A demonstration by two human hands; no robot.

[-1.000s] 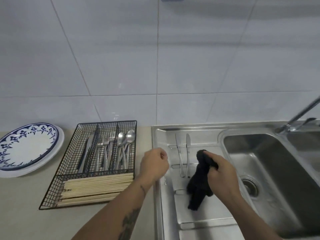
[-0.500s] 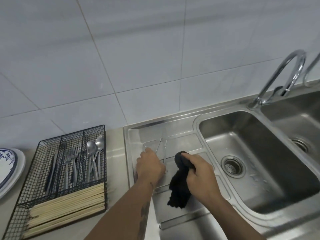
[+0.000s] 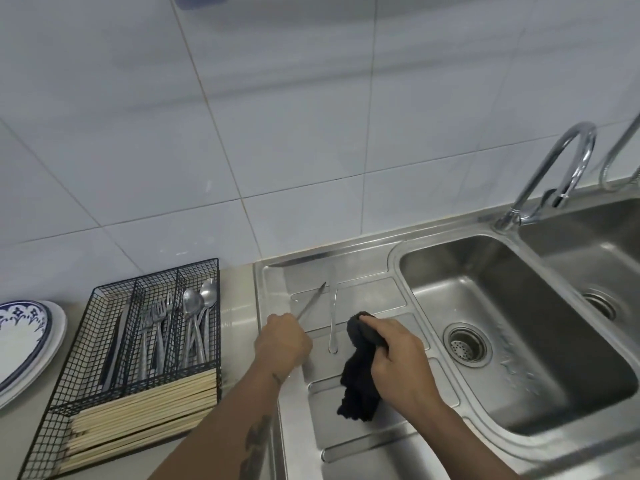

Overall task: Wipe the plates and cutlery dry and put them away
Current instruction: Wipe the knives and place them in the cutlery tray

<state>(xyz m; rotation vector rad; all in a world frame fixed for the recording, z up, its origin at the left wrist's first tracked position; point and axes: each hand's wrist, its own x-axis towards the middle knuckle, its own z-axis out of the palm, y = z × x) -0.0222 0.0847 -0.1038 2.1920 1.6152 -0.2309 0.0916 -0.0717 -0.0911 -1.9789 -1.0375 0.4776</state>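
Note:
My left hand [image 3: 283,342] grips the handle of a table knife [image 3: 312,303], whose blade points up and to the right above the steel draining board [image 3: 349,431]. A second knife [image 3: 333,320] lies flat on the board just right of it. My right hand [image 3: 398,363] holds a black cloth [image 3: 358,393] that hangs down onto the board. A black wire cutlery basket [image 3: 86,341] on the counter to the left holds knives, forks [image 3: 157,327], spoons [image 3: 197,317] and wooden chopsticks [image 3: 138,414]. Blue-patterned plates [image 3: 20,337] are stacked at the far left.
A steel sink bowl [image 3: 512,323] with a drain strainer [image 3: 467,344] lies to the right of the board. A curved tap [image 3: 554,168] rises behind it, and a second bowl [image 3: 595,271] sits further right. White wall tiles stand behind the counter.
My left hand reached across to the draining board, took hold of one knife and lifted it off the board. The view swung right. My right hand kept holding the cloth.

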